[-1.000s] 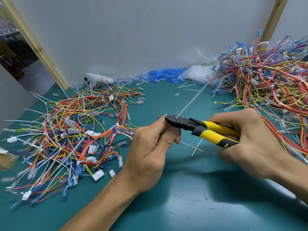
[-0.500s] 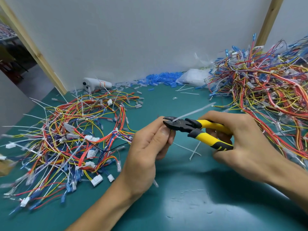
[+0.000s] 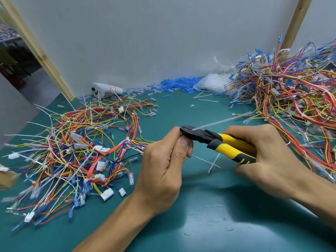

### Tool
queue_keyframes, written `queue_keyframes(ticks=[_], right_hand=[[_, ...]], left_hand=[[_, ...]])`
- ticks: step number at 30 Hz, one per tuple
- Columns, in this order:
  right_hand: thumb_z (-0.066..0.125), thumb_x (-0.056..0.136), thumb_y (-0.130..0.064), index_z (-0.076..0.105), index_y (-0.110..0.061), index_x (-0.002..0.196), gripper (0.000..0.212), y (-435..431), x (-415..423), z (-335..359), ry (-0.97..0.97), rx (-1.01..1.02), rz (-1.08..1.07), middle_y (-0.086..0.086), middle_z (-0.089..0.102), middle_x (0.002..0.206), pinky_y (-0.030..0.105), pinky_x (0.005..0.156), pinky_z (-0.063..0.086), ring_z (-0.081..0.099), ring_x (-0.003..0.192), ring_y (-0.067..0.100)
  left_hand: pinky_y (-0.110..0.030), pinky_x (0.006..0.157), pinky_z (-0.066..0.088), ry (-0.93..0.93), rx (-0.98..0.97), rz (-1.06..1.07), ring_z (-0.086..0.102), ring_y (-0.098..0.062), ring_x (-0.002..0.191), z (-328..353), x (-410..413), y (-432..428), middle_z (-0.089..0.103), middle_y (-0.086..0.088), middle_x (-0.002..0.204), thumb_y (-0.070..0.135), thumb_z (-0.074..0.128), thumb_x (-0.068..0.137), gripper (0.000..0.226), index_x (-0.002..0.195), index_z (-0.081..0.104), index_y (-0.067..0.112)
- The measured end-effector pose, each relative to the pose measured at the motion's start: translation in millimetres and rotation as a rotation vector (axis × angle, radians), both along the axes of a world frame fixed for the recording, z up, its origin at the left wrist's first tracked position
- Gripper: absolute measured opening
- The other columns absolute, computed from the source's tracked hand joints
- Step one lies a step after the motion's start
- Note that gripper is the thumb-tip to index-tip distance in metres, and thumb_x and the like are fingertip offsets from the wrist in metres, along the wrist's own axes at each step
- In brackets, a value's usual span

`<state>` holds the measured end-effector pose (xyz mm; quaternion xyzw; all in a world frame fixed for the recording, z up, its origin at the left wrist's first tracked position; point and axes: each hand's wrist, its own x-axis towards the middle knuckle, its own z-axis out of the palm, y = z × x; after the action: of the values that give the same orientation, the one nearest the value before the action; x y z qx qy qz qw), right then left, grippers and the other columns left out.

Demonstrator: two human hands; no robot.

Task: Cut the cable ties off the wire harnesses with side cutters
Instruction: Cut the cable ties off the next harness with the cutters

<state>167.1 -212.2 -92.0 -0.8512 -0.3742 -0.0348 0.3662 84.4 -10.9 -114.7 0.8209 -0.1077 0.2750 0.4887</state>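
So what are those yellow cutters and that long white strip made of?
Side cutters: dark matte head, likely steel; handles look like yellow plastic with black rubbery grips. Cable tie: thin translucent white strip, probably nylon-like plastic.

Bright, even light comes from overhead. My left hand (image 3: pixel 163 170) and right hand (image 3: pixel 269 160) cast soft dark shadows toward me on the green mat (image 3: pixel 272 233), beside a pale patch of glare. The wide lens tilts the wooden posts (image 3: pixel 43 57) outward. The wire harnesses (image 3: pixel 27 195) at far left smear, and the cable tie (image 3: pixel 221 121) at the side cutters (image 3: pixel 200 134) is blurred.
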Motion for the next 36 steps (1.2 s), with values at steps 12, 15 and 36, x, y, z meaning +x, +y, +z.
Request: queue_keyframes(ticks=[12, 15, 36], right_hand=[[0.054, 0.049, -0.013, 0.051, 0.000, 0.069, 0.024, -1.3, 2.0, -2.7, 0.114, 0.022, 0.039, 0.000, 0.026, 0.058, 0.031, 0.050, 0.013, 0.021, 0.054, 0.010], [0.055, 0.047, -0.012, 0.051, -0.001, 0.067, 0.024, -2.9, 2.8, -1.8, 0.115, 0.024, 0.038, -0.004, 0.026, 0.057, 0.028, 0.049, 0.012, 0.021, 0.053, 0.009], [0.060, 0.044, -0.014, 0.066, -0.013, 0.080, 0.037, -0.6, 11.2, 2.0, 0.355, 0.245, -0.037, 0.011, 0.048, 0.059, 0.037, 0.050, 0.031, 0.038, 0.055, 0.022]], left_hand=[[-0.020, 0.055, 0.024, -0.011, 0.003, 0.006, 0.034, -0.006, 0.051, -5.4, 1.6, 0.2, 0.042, 0.022, 0.063, 0.026, 0.037, 0.111, 0.032, 0.084, 0.052, 0.019], [-0.019, 0.054, 0.025, -0.007, -0.001, 0.011, 0.034, -0.007, 0.051, -5.4, 1.9, -0.5, 0.043, 0.022, 0.063, 0.026, 0.037, 0.111, 0.032, 0.084, 0.052, 0.020], [-0.032, 0.053, 0.024, -0.022, -0.124, 0.080, 0.032, -0.023, 0.053, -10.1, 9.1, 7.1, 0.033, 0.004, 0.063, 0.038, 0.039, 0.110, 0.033, 0.084, 0.053, 0.024]])
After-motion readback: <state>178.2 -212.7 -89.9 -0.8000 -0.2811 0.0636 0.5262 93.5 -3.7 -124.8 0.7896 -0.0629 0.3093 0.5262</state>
